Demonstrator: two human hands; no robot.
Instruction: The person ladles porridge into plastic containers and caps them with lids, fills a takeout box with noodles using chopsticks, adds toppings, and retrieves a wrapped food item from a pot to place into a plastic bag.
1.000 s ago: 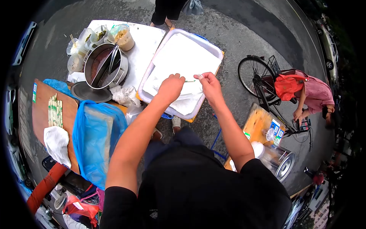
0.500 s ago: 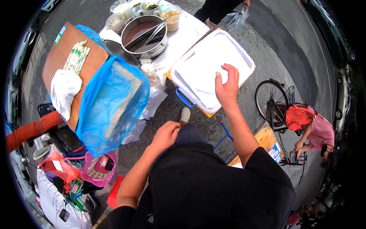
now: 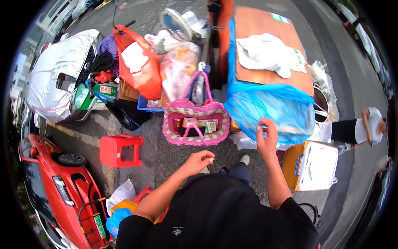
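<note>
My left hand (image 3: 198, 163) is in the air in front of my body, below the pink woven basket (image 3: 196, 143). Its fingers are loosely bent, with a slight gap to the thumb and nothing visible between them. The basket holds small boxes and what look like banknotes. My right hand (image 3: 267, 139) is raised, fingers curved and thumb apart, with nothing seen in it. It appears in front of the near left edge of the blue plastic sheet (image 3: 273, 112); I cannot tell whether they touch. Beyond the sheet, a white cloth (image 3: 265, 52) lies on a brown board (image 3: 255, 79).
Left of the basket, a red plastic stool (image 3: 111, 151) stands on the pavement near a red car (image 3: 62, 186). Bags, including an orange one (image 3: 145, 79), and a fan (image 3: 176, 25) are behind the basket. A lidded box (image 3: 319, 166) and a person (image 3: 360, 128) are at right.
My view has turned left, so the basket is now ahead and the white box sits farther right. My right hand has moved from in front of that box to the blue sheet's edge.
</note>
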